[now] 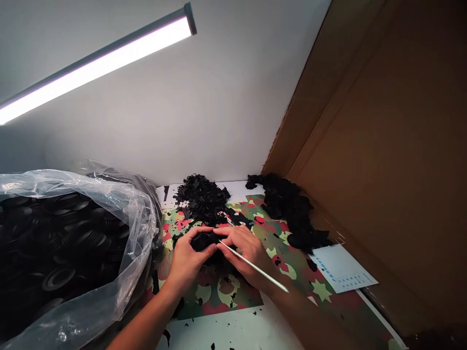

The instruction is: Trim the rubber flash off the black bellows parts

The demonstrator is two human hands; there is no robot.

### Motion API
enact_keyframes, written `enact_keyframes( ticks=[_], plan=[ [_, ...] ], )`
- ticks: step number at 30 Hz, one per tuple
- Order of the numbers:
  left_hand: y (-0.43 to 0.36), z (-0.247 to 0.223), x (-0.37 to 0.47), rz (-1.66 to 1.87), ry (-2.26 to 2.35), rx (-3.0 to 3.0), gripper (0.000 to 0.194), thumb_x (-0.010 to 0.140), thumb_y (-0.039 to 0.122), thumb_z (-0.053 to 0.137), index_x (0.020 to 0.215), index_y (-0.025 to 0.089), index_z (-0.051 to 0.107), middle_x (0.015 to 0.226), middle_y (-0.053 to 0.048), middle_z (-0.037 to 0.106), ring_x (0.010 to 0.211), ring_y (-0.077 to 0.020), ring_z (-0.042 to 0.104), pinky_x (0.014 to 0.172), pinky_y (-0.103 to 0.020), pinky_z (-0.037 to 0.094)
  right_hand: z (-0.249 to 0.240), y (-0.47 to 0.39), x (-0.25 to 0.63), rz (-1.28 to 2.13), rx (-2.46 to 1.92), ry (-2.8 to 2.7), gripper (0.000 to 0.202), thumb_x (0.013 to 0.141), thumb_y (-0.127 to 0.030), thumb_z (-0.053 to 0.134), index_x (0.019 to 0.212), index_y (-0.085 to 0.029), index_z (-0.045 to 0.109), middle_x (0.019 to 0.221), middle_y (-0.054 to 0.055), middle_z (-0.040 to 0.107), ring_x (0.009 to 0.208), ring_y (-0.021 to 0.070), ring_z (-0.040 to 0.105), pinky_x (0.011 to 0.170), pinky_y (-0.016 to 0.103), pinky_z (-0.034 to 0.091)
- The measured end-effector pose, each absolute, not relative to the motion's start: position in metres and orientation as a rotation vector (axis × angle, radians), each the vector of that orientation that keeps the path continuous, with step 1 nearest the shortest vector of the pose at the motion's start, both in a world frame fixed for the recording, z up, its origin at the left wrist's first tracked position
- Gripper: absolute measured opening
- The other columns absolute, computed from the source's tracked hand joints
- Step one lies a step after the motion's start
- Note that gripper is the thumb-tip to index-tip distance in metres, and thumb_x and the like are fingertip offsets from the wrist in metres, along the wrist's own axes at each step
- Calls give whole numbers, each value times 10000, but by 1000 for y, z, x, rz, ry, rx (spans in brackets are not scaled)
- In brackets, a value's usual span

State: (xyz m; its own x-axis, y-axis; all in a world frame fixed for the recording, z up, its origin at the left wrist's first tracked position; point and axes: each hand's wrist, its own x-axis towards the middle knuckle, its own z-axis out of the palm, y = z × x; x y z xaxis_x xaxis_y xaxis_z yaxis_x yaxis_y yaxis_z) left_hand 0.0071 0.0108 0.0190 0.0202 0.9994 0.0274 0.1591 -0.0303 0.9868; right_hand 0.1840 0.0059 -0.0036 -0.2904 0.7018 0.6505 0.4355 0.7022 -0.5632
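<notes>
Between my two hands, a black ribbed rubber part [203, 240] is held above the patterned mat. My left hand [187, 257] is closed around its left side, thumb and fingers curved over it. My right hand [245, 250] is closed at the part's right edge and grips a thin white stick [255, 267], which slants down to the right. The stick's tip lies by the part, and my fingers hide the exact contact. Just beyond my hands rises a pile of black rubber scraps [202, 197].
A clear plastic bag [142, 233] full of black ribbed parts [58, 279] stands at the left. More black pieces [286, 206] lie along the cardboard wall [379, 160] at the right, near a white printed card [345, 269]. A lit tube lamp [109, 63] hangs above the camouflage mat [233, 291].
</notes>
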Motion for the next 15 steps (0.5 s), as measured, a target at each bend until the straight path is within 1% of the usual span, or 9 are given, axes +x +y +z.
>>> enact_keyframes(
  ticks=[4,8,12,15],
  plan=[
    [10,14,6,1144,1299,1393,269,624,288,830,873,209,763,879,-40,775,847,-258,694,812,-348,516,-7,7,183,261,-857,-1926,180,1017,-255,504,877,-243,616,1070,91,781,925,235,726,844,409,513],
    [8,12,7,1163,1308,1384,260,642,303,836,870,203,760,861,-40,772,811,-246,689,783,-337,513,-13,6,176,252,-876,-1921,194,1019,-260,503,874,-246,630,1039,86,781,891,231,721,841,402,508],
    [6,18,10,1197,1324,1314,246,589,288,850,802,199,764,790,-31,747,756,-237,665,735,-327,505,-20,9,171,223,-931,-1846,257,1028,-265,438,846,-248,618,949,93,765,849,240,704,832,408,500],
    [3,24,12,1188,1287,1241,221,537,249,853,729,201,753,719,-13,705,697,-214,632,664,-302,492,-19,20,185,322,-1195,-1732,209,989,-278,461,857,-249,620,914,94,738,867,254,672,836,397,484]
  ],
)
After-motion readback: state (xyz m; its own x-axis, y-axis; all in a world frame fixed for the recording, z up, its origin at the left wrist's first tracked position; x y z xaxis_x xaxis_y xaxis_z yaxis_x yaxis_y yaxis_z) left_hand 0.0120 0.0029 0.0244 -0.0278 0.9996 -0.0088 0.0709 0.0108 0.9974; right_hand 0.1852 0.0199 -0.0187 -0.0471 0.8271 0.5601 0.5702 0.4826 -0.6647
